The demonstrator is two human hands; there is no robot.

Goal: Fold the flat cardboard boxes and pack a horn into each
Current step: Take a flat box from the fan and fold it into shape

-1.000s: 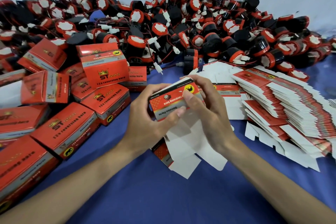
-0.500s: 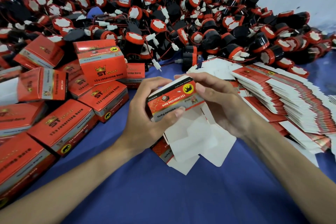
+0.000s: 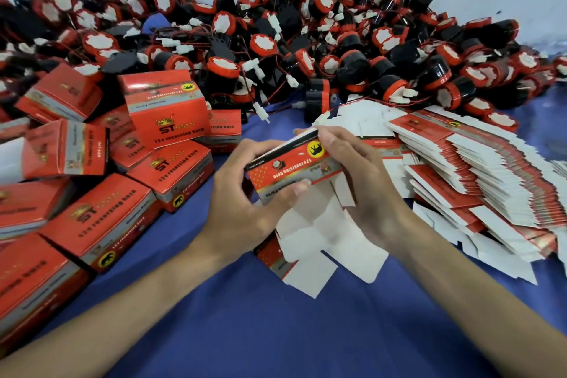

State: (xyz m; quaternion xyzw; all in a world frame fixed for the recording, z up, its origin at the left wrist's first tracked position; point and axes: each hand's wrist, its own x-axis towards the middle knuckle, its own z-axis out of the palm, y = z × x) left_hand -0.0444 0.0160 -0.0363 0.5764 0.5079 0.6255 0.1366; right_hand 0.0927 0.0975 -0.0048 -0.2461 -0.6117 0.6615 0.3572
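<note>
A red cardboard box (image 3: pixel 288 167), partly opened from flat, is held above the blue cloth in the middle of the view, its white flaps hanging toward me. My left hand (image 3: pixel 245 209) grips its left end, thumb pressed on the grey side panel. My right hand (image 3: pixel 365 181) holds the right end, fingers curled over the top edge by the yellow logo. A big heap of red-and-black horns (image 3: pixel 306 49) with wires fills the back. Flat boxes (image 3: pixel 478 169) lie fanned out at the right.
Several folded red boxes (image 3: pixel 101 169) are piled at the left. The blue cloth (image 3: pixel 276 325) covers the table near me. A pale wall rises behind the horn heap. Another flat blank lies under my hands.
The box has opened a little further and my right hand has shifted over its top right corner. The white flaps have swung down toward me.
</note>
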